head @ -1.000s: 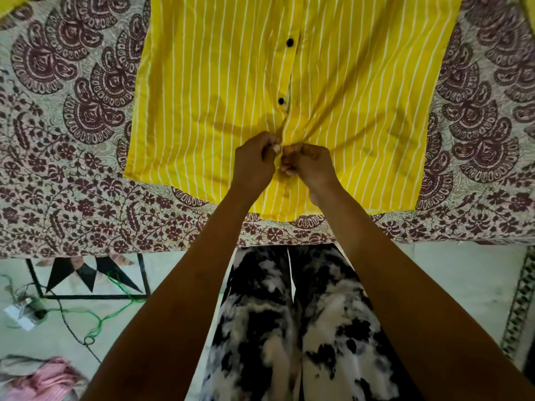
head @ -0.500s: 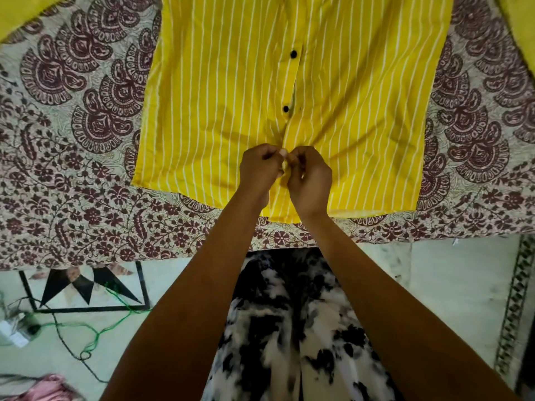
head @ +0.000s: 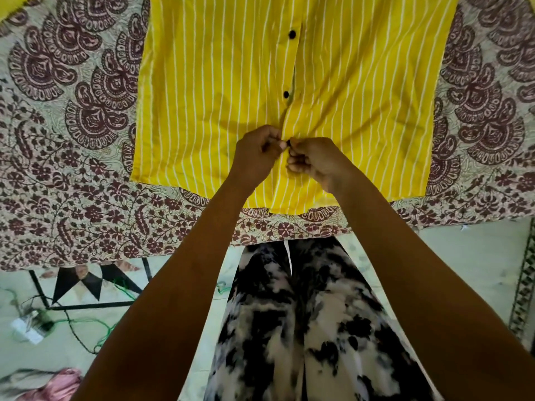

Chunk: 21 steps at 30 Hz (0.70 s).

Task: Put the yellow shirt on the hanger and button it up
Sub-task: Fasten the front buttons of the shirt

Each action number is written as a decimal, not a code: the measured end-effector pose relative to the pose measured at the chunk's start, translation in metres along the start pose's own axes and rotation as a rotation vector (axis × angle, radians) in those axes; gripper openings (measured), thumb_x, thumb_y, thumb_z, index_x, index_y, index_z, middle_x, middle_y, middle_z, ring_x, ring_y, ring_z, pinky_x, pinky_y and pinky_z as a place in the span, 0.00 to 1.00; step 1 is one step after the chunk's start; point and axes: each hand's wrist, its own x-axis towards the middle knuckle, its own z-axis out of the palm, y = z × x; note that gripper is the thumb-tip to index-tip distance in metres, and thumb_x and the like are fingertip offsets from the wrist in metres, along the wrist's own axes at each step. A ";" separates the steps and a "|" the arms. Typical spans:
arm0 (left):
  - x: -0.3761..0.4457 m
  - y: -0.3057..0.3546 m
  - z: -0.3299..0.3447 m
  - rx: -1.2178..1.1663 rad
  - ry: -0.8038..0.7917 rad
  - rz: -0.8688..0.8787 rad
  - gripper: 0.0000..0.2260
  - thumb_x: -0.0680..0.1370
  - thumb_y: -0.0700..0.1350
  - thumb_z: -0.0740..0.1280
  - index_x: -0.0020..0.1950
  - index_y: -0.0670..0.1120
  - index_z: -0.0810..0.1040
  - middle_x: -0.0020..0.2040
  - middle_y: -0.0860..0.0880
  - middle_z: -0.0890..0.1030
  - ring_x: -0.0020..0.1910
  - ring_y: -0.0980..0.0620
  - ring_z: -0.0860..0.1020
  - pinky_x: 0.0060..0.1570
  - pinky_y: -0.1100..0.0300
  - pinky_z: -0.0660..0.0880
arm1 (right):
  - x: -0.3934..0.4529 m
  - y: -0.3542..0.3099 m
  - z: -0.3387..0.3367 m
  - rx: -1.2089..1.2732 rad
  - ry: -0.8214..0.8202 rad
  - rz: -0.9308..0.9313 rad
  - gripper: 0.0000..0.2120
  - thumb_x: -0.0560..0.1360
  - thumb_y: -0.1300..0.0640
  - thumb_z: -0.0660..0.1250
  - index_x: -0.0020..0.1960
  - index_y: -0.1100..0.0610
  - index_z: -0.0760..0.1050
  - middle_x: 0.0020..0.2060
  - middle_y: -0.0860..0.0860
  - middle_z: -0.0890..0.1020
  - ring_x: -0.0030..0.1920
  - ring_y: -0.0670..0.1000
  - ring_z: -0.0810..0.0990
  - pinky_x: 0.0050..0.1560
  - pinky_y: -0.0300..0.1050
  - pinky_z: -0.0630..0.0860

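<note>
- Yellow shirt (head: 220,111): bright yellow cloth with thin white lengthwise stripes, spread flat and front-up on a patterned bedsheet (head: 72,183); its hem lies just nearer the person than both hands, its body runs away beyond them.
- Placket: runs up the middle of the shirt, directly beyond the hands; the two front edges gape slightly between the hands and the nearest closed button.
- Buttons: small, round, black. One fastened button (head: 286,94) just beyond the hands, a second (head: 292,33) farther beyond it. A third button (head: 289,144) shows as a dark spot between the fingertips of the two hands.
- Left hand (head: 256,153): fingers curled, pinching the left front edge of the shirt at the placket.
- Right hand (head: 315,160): fingers curled, pinching the right front edge, fingertips touching those of the left hand.
- Creases: soft folds fan out through the cloth to the right of the right hand.
- Hanger: cannot be told from this view.
- Bedsheet: cream with maroon paisley and flower print, on all sides of the shirt.
</note>
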 end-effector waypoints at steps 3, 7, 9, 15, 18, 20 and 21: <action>-0.003 0.005 0.002 0.241 0.047 0.094 0.05 0.72 0.36 0.66 0.46 0.36 0.78 0.38 0.46 0.80 0.36 0.54 0.76 0.38 0.68 0.69 | -0.002 0.012 0.000 -0.005 0.013 -0.068 0.14 0.79 0.64 0.57 0.36 0.57 0.72 0.31 0.51 0.71 0.28 0.44 0.72 0.28 0.33 0.73; 0.000 0.003 0.002 0.199 0.175 -0.031 0.05 0.70 0.35 0.68 0.45 0.37 0.78 0.40 0.40 0.82 0.38 0.48 0.79 0.41 0.60 0.73 | -0.006 0.020 0.012 -0.036 0.057 -0.168 0.15 0.77 0.70 0.56 0.34 0.58 0.69 0.26 0.52 0.72 0.22 0.42 0.69 0.24 0.33 0.68; 0.000 0.003 0.000 0.121 0.135 -0.086 0.06 0.69 0.36 0.71 0.45 0.38 0.78 0.38 0.43 0.81 0.36 0.49 0.79 0.41 0.58 0.76 | -0.003 0.021 0.011 -0.067 0.183 -0.227 0.16 0.76 0.70 0.57 0.34 0.57 0.71 0.29 0.53 0.74 0.22 0.42 0.71 0.26 0.36 0.69; 0.003 0.011 -0.015 0.194 0.219 0.007 0.04 0.69 0.36 0.70 0.42 0.41 0.78 0.36 0.49 0.80 0.38 0.51 0.80 0.41 0.59 0.76 | 0.001 0.016 -0.003 -0.326 0.400 -0.533 0.05 0.71 0.62 0.63 0.37 0.54 0.74 0.33 0.44 0.78 0.36 0.44 0.77 0.44 0.43 0.75; 0.019 0.030 -0.019 0.134 0.283 0.126 0.04 0.69 0.35 0.68 0.41 0.42 0.79 0.34 0.58 0.76 0.34 0.65 0.77 0.38 0.71 0.72 | 0.000 -0.004 0.002 -0.409 0.414 -0.751 0.07 0.69 0.64 0.69 0.39 0.56 0.72 0.31 0.42 0.75 0.32 0.37 0.75 0.36 0.29 0.69; 0.034 0.046 -0.021 0.106 0.284 0.195 0.05 0.70 0.35 0.66 0.42 0.42 0.80 0.36 0.58 0.77 0.35 0.65 0.77 0.40 0.70 0.73 | 0.007 -0.019 0.005 -0.450 0.433 -0.841 0.09 0.68 0.63 0.71 0.37 0.56 0.70 0.30 0.48 0.76 0.31 0.42 0.75 0.34 0.35 0.70; 0.041 0.052 -0.021 0.094 0.260 0.217 0.06 0.70 0.34 0.65 0.43 0.42 0.80 0.37 0.56 0.79 0.36 0.63 0.77 0.41 0.68 0.74 | 0.012 -0.026 0.007 -0.471 0.443 -0.858 0.08 0.67 0.62 0.70 0.36 0.57 0.71 0.31 0.51 0.77 0.32 0.46 0.76 0.34 0.40 0.71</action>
